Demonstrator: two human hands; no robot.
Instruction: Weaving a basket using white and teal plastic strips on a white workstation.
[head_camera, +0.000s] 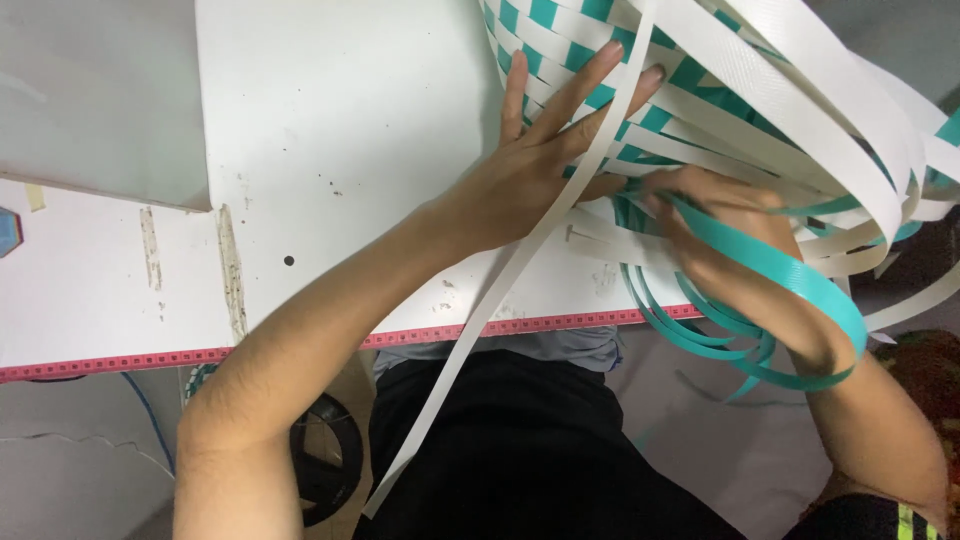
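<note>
A half-woven basket (560, 40) of white and teal plastic strips lies on the white table (330, 110) at the upper right. My left hand (545, 145) rests flat on its checkered side with fingers spread. One long white strip (480, 320) runs from the weave across that hand and down over the table edge. My right hand (715, 225) reaches into the loose strips just right of it, fingers curled around a teal strip (790, 270) that loops over my wrist.
Loose white strips (850, 130) fan out to the right and teal strip ends (700, 335) hang below the table edge. A red measuring tape (130, 360) lines the table's near edge. A dark round object (330, 455) sits on the floor below.
</note>
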